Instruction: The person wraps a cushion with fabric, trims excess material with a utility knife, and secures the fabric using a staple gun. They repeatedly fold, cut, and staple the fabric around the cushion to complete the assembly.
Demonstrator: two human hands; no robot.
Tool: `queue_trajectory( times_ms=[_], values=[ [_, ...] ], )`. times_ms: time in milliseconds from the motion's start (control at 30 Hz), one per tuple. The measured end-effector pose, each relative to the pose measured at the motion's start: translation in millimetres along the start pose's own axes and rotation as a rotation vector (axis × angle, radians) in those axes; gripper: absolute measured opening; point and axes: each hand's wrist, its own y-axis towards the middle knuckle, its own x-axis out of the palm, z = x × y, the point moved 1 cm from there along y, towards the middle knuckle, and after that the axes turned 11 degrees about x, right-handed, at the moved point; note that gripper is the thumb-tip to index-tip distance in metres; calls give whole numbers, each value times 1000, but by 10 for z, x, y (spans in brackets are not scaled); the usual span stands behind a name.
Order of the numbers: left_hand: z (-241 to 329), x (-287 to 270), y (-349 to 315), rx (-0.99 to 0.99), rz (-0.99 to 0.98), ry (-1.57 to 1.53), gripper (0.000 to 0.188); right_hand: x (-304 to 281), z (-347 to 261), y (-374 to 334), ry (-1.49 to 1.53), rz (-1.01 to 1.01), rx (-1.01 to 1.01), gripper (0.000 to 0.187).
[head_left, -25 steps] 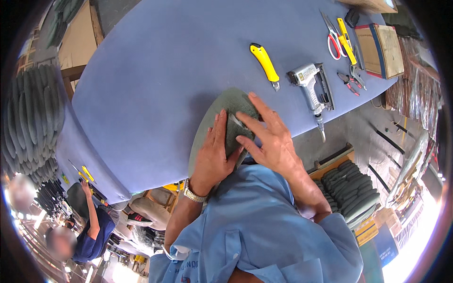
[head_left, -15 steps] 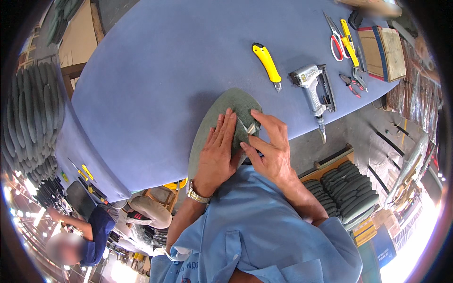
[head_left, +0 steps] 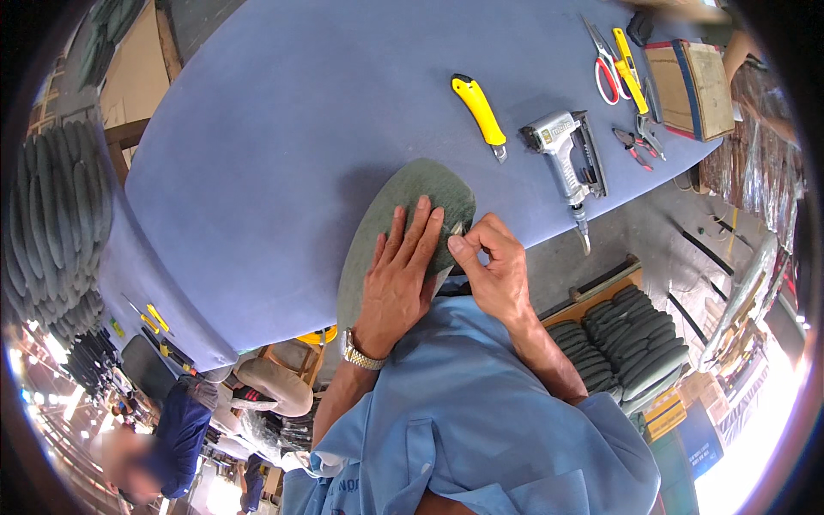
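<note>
A grey-green fabric-covered pad (head_left: 425,184), long and rounded at its far end, rests at the near edge of the blue-covered table, close against my body. My left hand (head_left: 396,275) lies flat across it, fingers slightly spread and pointing away from me. At the pad's right edge, my right hand (head_left: 496,273) is closed in a pinch, thumb against bent index finger. A small pale strip (head_left: 457,229) shows at those fingertips; how much of it lies in the pinch is hidden. Ahead lie a yellow utility knife (head_left: 478,112) and a silver staple gun (head_left: 566,154) with a hose.
Red-handled scissors (head_left: 608,73), another yellow cutter (head_left: 631,69), pliers (head_left: 633,148) and a worn box (head_left: 691,90) occupy the table's far right. Stacked pads stand at left (head_left: 56,215) and lower right (head_left: 635,343). A co-worker in dark blue (head_left: 182,438) is at lower left.
My right hand's fingers, spread over the pad's right part before, have drawn back to its edge and closed into a pinch. The left hand stays flat, its fingers a little more apart.
</note>
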Motion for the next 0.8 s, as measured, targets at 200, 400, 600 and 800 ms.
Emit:
queue_trajectory(
  times_ms=[200, 400, 600, 800],
  values=[
    [-88, 41, -44, 14, 73, -41, 85, 28, 116, 31, 92, -36, 74, 28],
    [-131, -32, -25, 48, 64, 16, 85, 161, 329, 193, 243, -137, 101, 27],
    [-263, -323, 67, 56, 153, -157, 70, 458, 399, 417, 504, -251, 25, 28],
    [-480, -582, 344, -216, -43, -466, 70, 628, 457, 551, 578, -328, -43, 25]
  ],
)
